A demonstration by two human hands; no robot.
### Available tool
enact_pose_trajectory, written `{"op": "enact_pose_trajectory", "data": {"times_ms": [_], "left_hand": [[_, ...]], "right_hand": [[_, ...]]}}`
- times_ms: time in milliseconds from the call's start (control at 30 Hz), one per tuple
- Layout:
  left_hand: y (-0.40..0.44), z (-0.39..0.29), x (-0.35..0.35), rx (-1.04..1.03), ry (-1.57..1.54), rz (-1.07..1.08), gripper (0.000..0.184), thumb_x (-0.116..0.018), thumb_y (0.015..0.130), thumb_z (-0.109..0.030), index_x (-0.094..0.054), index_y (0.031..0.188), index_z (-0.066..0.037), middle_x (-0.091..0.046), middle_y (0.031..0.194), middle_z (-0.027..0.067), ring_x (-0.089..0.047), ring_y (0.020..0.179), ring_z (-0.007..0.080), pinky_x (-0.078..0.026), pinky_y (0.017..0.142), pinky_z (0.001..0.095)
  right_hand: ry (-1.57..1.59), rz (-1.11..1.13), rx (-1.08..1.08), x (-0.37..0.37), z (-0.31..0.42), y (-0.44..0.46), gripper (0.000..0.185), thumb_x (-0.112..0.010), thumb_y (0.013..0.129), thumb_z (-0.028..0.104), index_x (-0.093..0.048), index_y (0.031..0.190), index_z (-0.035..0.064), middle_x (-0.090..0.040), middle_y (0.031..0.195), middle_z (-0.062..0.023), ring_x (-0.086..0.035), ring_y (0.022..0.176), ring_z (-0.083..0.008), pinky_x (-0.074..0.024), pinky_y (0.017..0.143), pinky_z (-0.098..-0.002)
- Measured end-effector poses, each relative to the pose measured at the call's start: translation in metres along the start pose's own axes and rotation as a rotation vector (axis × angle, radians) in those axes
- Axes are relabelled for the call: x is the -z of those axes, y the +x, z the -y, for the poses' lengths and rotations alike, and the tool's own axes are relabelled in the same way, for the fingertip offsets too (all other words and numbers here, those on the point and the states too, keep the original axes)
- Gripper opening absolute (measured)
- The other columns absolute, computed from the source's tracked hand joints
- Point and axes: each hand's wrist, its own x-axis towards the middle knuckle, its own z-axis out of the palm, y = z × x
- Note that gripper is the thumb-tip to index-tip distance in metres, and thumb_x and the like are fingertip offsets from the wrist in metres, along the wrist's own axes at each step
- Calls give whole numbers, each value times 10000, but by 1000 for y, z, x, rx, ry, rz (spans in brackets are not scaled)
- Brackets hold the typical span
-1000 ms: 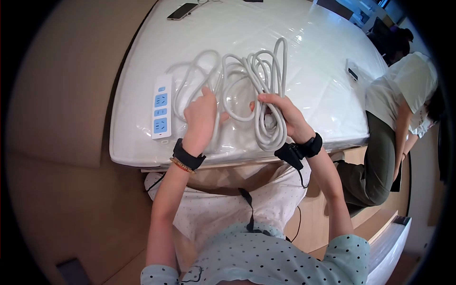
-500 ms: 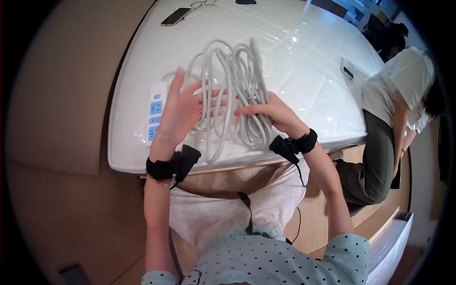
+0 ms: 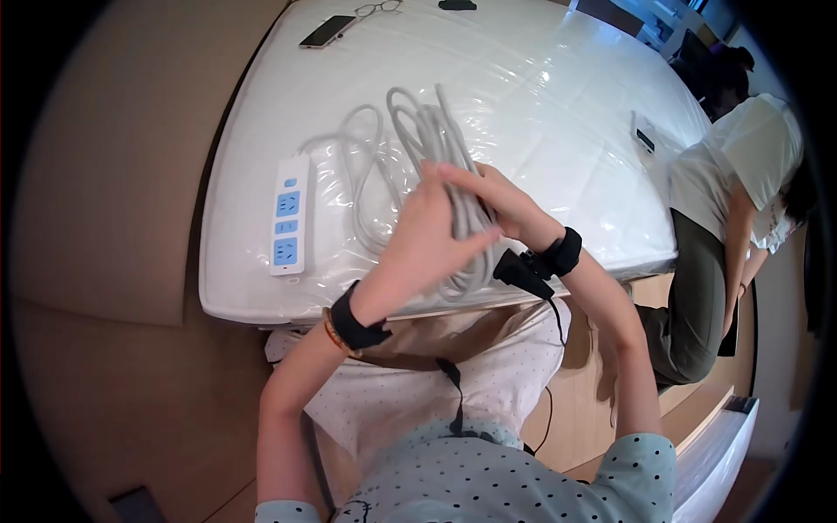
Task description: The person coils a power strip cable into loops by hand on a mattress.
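A bundle of grey-white cable (image 3: 425, 131) hangs in loops between my hands, over the near part of the plastic-covered mattress (image 3: 532, 131). My right hand (image 3: 516, 205) grips the bundle from the right side. Across the front of the loops lies my left hand (image 3: 423, 240), slightly blurred, closed round them with its thumb pointing right; its other fingers are partly hidden. Left of my hands rests a white power strip (image 3: 304, 218) with blue sockets. A loose stretch of its cable (image 3: 350, 170) curves over the mattress towards the bundle.
A phone (image 3: 328, 32) and glasses (image 3: 378, 9) lie at the far left of the mattress, a small dark item (image 3: 457, 5) beyond. Another phone (image 3: 645, 139) lies at the right, near a seated person in a white shirt (image 3: 750, 144). Black bands with devices circle my wrists.
My left hand has moved right from its spread position among the loops and closed onto the bundle. The loops are gathered closer together, and the power strip is now uncovered.
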Motion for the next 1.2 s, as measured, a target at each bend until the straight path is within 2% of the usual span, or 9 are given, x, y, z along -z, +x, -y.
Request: {"op": "enact_pose_trajectory", "data": {"times_ms": [67,200,333,433,533,733,833,1100,1200], "left_hand": [[-8,-2,-3,-218,185,-41,798,-726,701,-422,-380,1242,51,-444,1191,259,-458,1115,385,-401,918,411],[-12,9,34,-255,279,-129,847,-729,684,-436,-393,1231,116,-334,1290,278,-329,1219,391,-346,986,407],[-13,44,50,281,-56,-420,426,-641,818,-338,-593,1051,15,-502,1153,179,-512,1071,230,-448,842,329],[-14,47,68,516,-332,172,339,-560,878,-323,-624,932,6,-609,921,110,-577,914,130,-458,736,263],[-19,53,70,478,-279,163,320,-491,914,-297,-620,906,-4,-617,748,57,-585,835,78,-444,696,231],[-29,64,80,288,-773,-226,290,-431,943,-241,-566,839,-6,-612,985,132,-595,968,171,-468,745,270],[-26,60,63,299,-907,75,255,-394,957,-211,-519,843,-19,-561,1157,165,-602,981,210,-471,768,284],[-32,37,54,25,-662,-55,223,-356,967,-179,-479,950,5,-615,1008,160,-595,581,157,-432,546,220],[-34,35,57,-34,-1126,201,230,-317,970,-175,-457,954,6,-625,875,165,-526,423,163,-413,459,217]], "right_hand": [[61,17,-1,-6,4,-5,381,-596,846,344,-594,981,-12,-615,870,-61,-590,785,-107,-479,668,-258],[116,-74,-44,4,-3,-8,307,-620,816,262,-606,934,-21,-623,859,-93,-618,732,-142,-508,646,-268],[150,-57,13,7,6,-19,188,-607,768,105,-577,871,-49,-617,785,-114,-643,709,-192,-526,621,-285],[151,-12,99,4,11,-23,218,-581,755,79,-552,918,-63,-615,811,-129,-645,720,-200,-529,639,-296],[58,-33,136,3,13,-28,239,-569,753,69,-537,944,-72,-615,822,-138,-647,734,-208,-531,654,-301],[90,-36,78,10,5,-31,289,-523,767,64,-499,1017,-81,-620,861,-163,-649,782,-228,-543,683,-305],[208,13,56,0,1,-27,277,-523,778,60,-510,1008,-93,-631,886,-178,-655,796,-239,-555,677,-312],[462,48,-34,-16,-12,-13,389,-495,801,112,-480,1117,-114,-603,1040,-204,-624,938,-259,-538,774,-318],[544,78,5,-21,-11,-11,439,-493,803,118,-460,1183,-98,-588,1097,-175,-578,1028,-234,-480,884,-328]]}}
